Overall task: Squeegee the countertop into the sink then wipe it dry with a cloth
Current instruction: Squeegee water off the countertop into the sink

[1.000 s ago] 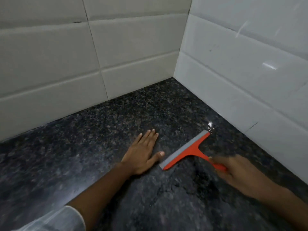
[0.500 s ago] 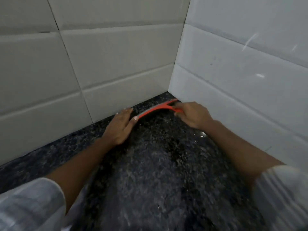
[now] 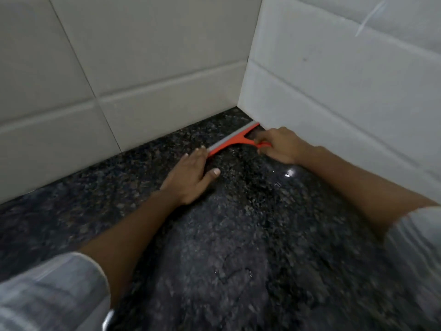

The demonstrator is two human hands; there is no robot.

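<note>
Squeegee (image 3: 232, 139) now just off the back wall (image 3: 167, 111), nearer than before.

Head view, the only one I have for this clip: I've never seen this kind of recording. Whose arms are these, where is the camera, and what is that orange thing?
There is no machine here. A person wears a wide-angle camera on the head, looking forward and down, so the two arms that reach in from the bottom are their own.

The surface is a dark speckled countertop in a corner of white tiled walls. It looks wet in places, with glints of water.

The orange thing is a squeegee with a grey blade, set on the countertop near the corner. The right hand has its grip on the handle. The left hand lies flat on the countertop with its fingertips at the blade's left end. No sink or cloth shows.
</note>
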